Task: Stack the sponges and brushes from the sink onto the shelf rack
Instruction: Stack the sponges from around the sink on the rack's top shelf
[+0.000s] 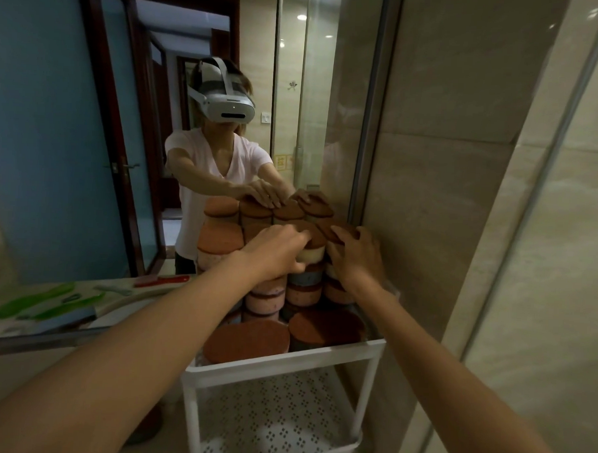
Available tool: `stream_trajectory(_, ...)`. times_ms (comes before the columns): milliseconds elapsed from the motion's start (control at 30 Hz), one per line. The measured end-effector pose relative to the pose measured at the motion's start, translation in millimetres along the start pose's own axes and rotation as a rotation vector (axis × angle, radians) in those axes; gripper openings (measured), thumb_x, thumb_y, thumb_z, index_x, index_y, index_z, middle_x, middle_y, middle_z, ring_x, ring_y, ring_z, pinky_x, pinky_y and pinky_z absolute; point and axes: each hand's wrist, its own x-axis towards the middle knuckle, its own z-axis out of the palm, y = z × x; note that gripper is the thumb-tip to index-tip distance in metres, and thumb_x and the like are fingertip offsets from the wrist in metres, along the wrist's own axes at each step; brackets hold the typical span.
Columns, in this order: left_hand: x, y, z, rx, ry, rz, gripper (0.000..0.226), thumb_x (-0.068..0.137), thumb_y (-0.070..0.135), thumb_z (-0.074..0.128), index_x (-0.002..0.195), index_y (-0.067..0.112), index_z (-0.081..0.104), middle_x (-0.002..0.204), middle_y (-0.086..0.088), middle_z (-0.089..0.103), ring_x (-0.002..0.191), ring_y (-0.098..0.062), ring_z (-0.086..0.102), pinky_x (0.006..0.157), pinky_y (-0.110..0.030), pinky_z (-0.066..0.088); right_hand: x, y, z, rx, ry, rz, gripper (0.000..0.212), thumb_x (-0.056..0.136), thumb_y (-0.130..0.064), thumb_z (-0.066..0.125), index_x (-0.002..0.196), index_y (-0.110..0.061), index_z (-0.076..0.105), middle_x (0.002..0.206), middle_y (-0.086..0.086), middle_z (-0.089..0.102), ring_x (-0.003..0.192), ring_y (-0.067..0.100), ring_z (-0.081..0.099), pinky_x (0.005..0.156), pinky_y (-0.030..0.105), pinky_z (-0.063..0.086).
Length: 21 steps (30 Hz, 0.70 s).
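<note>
Sponges fill the top tier of the white shelf rack at the middle of the frame, piled in several close columns at the back, with two lying flat and low at the front. They are thick oval pads, each with a rough reddish-brown scouring face over a softer pink, cream or grey body. Being soft, tall columns of them would probably lean, which may be why both hands are up at the tops. The left hand grips the top sponge of the middle column, fingers bent over its brown face and thumb against its pale side. The right hand is spread over the next column to the right, fingers bent over the top; whether it grips or only steadies cannot be told. The rack stands in a corner, against a mirror and beside a glossy tiled wall, so the piles appear to have support behind. Its lower shelf is perforated metal. Green brushes lie at the left edge, apparently not yet on the rack.
</note>
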Motion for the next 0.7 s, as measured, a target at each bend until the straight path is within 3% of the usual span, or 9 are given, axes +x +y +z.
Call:
stream_trajectory(133, -2, 4, 3, 0.086, 0.031, 0.053, 0.035, 0.089, 0.026, 0.052, 0.118, 0.006, 0.049, 0.116, -0.014, 0.058, 0.106, -0.035, 0.058, 0.066, -0.033, 0.035, -4, 2, 1, -0.015, -0.014, -0.012, 0.045, 0.097, -0.033, 0.039, 0.141, -0.027, 0.036, 0.15, 0.013, 0.024, 0.134, 0.034, 0.026, 0.105, 0.041, 0.033)
stream_trajectory(367, -6, 0, 18, 0.101, 0.123, 0.103, 0.039, 0.088, 0.02, 0.051, 0.123, 0.002, 0.05, 0.121, -0.017, 0.058, 0.113, -0.034, 0.056, 0.078, -0.041, 0.05, 0, 0, -5, -0.04, -0.074, -0.022, 0.045, 0.096, -0.035, 0.039, 0.14, -0.028, 0.037, 0.147, 0.012, 0.026, 0.132, 0.032, 0.029, 0.102, 0.041, 0.035)
stream_trajectory(533, -11, -6, 21, 0.103, 0.128, 0.177, 0.041, 0.076, 0.013, 0.067, 0.111, -0.006, 0.06, 0.105, -0.024, 0.067, 0.096, -0.039, 0.065, 0.063, -0.042, 0.056, 2, -1, -4, -0.1, -0.087, -0.03, 0.045, 0.096, -0.034, 0.039, 0.14, -0.029, 0.036, 0.146, 0.012, 0.027, 0.13, 0.034, 0.032, 0.102, 0.041, 0.036)
stream_trajectory(700, -12, 0, 18, 0.075, 0.14, 0.162, 0.04, 0.09, 0.024, 0.051, 0.124, 0.003, 0.05, 0.121, -0.016, 0.058, 0.111, -0.033, 0.056, 0.079, -0.039, 0.048, 1, 2, -1, -0.12, -0.106, -0.039, 0.047, 0.095, -0.033, 0.039, 0.142, -0.028, 0.033, 0.148, 0.013, 0.027, 0.134, 0.034, 0.026, 0.108, 0.043, 0.028)
